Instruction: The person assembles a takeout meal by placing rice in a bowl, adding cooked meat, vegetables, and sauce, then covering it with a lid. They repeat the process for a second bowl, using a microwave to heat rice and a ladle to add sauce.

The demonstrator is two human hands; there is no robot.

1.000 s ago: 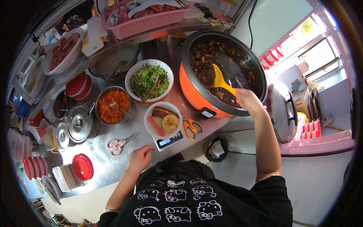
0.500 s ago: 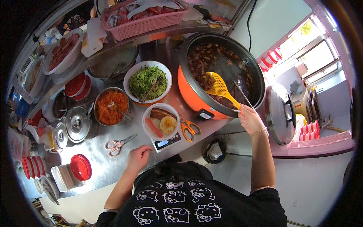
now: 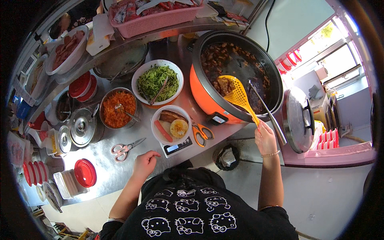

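Note:
My right hand (image 3: 265,139) is closed round the handle of a yellow skimmer (image 3: 239,95). Some brown stewed pieces (image 3: 224,85) lie in its bowl, over the near left part of a large orange cooker (image 3: 202,89) with dark broth. Close to that hand, a metal ladle (image 3: 269,114) leans over the cooker's rim. My left hand (image 3: 145,163), fingers curled with nothing visible in them, rests by the counter's front edge. Beside it a white bowl (image 3: 155,134) stands on a digital scale (image 3: 178,148). The bowl contains a sausage, a fried egg and a browned strip of food.
Orange-handled scissors (image 3: 202,134) lie right of the scale, pink-handled scissors (image 3: 125,149) left. Behind stand a bowl of green shreds (image 3: 157,85) and a pot of orange shreds (image 3: 117,110). A glass lid (image 3: 297,120) leans at right; a pink basket (image 3: 156,21) sits on the shelf.
My right hand has moved slightly toward me and the skimmer's bowl has shifted right over the broth. The ladle's handle now shows beside the hand. My left hand stays put.

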